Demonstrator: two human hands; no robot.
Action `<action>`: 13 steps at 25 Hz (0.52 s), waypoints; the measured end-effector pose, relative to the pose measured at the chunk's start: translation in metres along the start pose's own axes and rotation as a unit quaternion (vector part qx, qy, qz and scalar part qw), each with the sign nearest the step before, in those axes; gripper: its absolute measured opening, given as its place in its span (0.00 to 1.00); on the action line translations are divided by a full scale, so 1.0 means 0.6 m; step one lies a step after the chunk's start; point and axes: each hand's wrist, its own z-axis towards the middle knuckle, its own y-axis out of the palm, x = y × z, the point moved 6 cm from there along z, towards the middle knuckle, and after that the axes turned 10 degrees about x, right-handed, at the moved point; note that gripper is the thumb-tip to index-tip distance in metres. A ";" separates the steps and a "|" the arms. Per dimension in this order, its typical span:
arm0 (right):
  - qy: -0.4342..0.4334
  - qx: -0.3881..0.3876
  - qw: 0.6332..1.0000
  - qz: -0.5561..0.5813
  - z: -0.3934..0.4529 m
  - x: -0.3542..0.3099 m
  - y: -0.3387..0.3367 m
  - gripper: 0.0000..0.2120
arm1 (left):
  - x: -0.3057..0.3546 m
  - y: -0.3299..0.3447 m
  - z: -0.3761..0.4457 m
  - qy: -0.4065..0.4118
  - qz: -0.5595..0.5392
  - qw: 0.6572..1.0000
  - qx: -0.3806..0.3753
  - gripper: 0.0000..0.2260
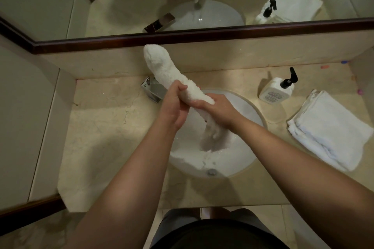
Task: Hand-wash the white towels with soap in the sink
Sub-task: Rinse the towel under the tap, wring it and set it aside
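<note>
Sink (254, 111) | both hands grip twisted towel (178, 78) | left hand (176, 103) | right hand (219, 110)

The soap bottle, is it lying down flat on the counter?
No, the soap bottle stands upright on the counter, pump on top, beside the folded towels.

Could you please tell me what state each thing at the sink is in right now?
Rolled towel: twisted, held over the sink by both hands.
Left hand: grips the roll.
Right hand: grips the roll.
Soap bottle: upright on the counter.
Towel stack: folded beside the sink.
</note>
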 end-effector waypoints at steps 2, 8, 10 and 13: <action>-0.015 -0.012 0.999 0.050 0.000 -0.015 -0.011 0.15 | 0.012 0.002 -0.004 0.011 -0.028 0.995 -0.098 0.13; 0.094 -0.111 0.971 0.190 -0.020 -0.064 -0.015 0.22 | 0.065 0.015 -0.024 0.122 0.070 0.980 -0.140 0.26; 0.100 -0.162 0.961 0.203 -0.027 -0.074 0.000 0.26 | 0.079 0.041 -0.038 0.121 0.090 0.977 -0.153 0.16; 0.115 -0.196 0.947 0.228 -0.023 -0.077 0.014 0.28 | 0.092 0.074 -0.054 0.100 0.035 0.972 -0.211 0.07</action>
